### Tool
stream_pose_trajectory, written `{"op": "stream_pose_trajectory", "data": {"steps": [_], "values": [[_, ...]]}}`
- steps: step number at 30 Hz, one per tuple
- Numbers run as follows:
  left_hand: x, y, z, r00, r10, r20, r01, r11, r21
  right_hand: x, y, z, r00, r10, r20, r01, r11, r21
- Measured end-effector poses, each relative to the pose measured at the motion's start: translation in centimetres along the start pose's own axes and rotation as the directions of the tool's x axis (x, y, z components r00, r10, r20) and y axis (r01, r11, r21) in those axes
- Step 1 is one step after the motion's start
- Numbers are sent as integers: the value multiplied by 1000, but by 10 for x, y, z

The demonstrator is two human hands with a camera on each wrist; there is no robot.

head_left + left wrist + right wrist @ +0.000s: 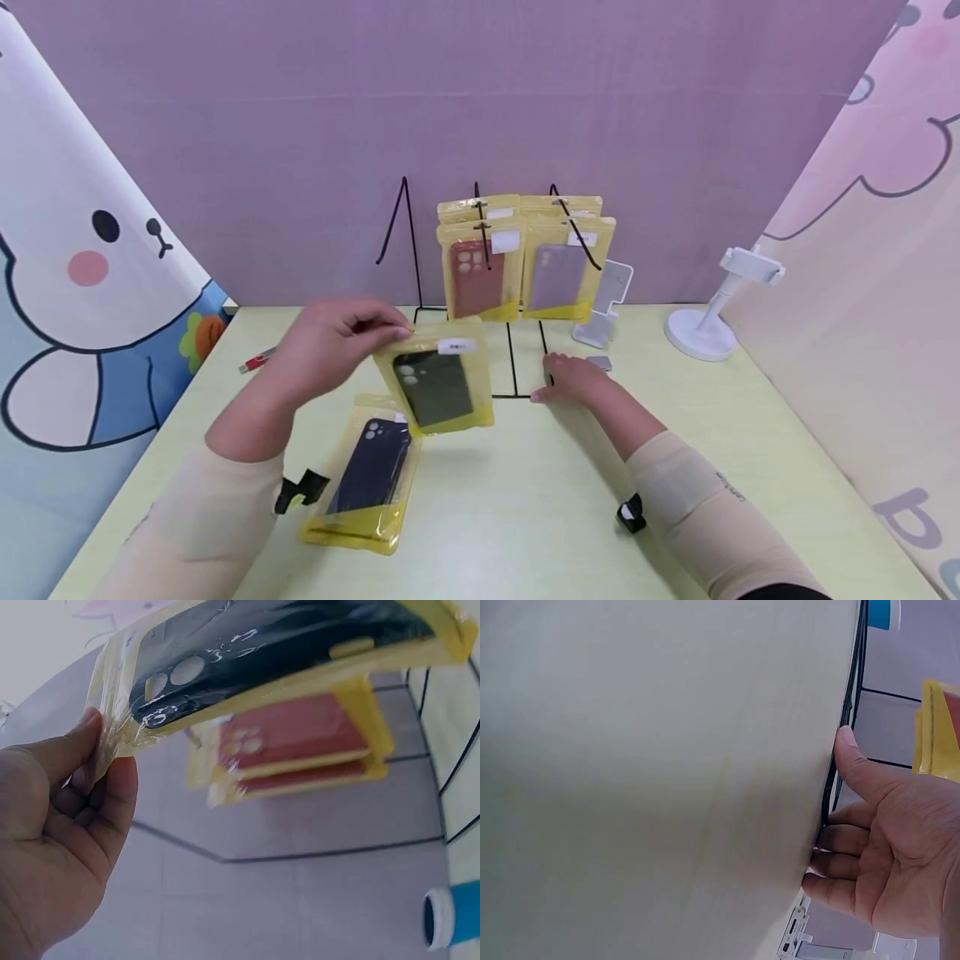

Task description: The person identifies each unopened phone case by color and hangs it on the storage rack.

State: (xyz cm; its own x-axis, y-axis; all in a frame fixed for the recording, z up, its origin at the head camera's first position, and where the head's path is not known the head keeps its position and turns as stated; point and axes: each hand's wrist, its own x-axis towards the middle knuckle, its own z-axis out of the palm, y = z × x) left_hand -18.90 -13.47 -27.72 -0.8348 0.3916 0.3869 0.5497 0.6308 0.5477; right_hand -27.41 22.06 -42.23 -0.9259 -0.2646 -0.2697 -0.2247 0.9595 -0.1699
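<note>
My left hand (pixel 337 342) pinches the top corner of a yellow-edged clear pouch with a dark phone case (pixel 435 392) inside, holding it above the table in front of a black wire display rack (pixel 414 250). In the left wrist view, thumb and fingertips grip the crinkled pouch end. At the rack's front right base corner, my right hand (pixel 573 379) holds the wire, its thumb along the bar in the right wrist view. Pouched red phone cases (pixel 476 287) hang on the middle hook, and purple ones (pixel 558 279) on the right hook. The left hook bears nothing.
Another pouched dark phone case (pixel 367 471) lies on the table. A folding white stand (pixel 613 287) is behind the rack, a round-based white holder (pixel 701 333) at right. A red stick (pixel 258 359) lies left; a small grey piece (pixel 600 363) is beside my right hand.
</note>
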Motion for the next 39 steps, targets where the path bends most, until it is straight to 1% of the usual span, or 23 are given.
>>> {"op": "stream_pose_trajectory", "data": {"steps": [3, 5, 8, 12, 15, 22, 28, 31, 33, 35, 39], "values": [[-1, 2, -16, 996, -82, -18, 82, 997, -5, -1, 0, 0, 1000, -1, 1, 1, 1000, 2], [0, 3, -25, 993, -115, -33, 115, 993, 1, -2, -1, -1, 1000, -1, 2, 1, 1000, 8], [1, 2, -37, 989, -137, -60, 139, 990, 22, -3, -2, -1, 1000, -1, 3, 1, 1000, 15], [6, -3, -44, 984, -151, -99, 157, 986, 58, -3, -2, -1, 1000, -4, -2, 4, 1000, 13], [11, -8, -45, 980, -157, -120, 166, 983, 73, -1, 0, -1, 1000, -3, 1, 3, 1000, 15], [24, -20, -44, 975, -188, -122, 200, 976, 92, 1, 1, -1, 1000, 5, 4, -6, 1000, 16], [34, -31, -41, 973, -215, -84, 223, 968, 111, 1, 2, 1, 1000, -11, -4, 11, 1000, 5], [40, -35, -39, 970, -235, -62, 241, 964, 112, 1, 3, 2, 1000, -15, -12, 16, 1000, 5], [45, -36, -39, 967, -247, -58, 252, 961, 109, 1, 3, 1, 1000, -12, -15, 12, 1000, 11], [50, -39, -38, 965, -255, -66, 260, 960, 102, 1, 4, 1, 1000, -7, -15, 8, 1000, 13], [61, -45, -37, 962, -252, -106, 262, 961, 93, 2, 5, 0, 1000, 1, -5, -1, 1000, 11]]}}
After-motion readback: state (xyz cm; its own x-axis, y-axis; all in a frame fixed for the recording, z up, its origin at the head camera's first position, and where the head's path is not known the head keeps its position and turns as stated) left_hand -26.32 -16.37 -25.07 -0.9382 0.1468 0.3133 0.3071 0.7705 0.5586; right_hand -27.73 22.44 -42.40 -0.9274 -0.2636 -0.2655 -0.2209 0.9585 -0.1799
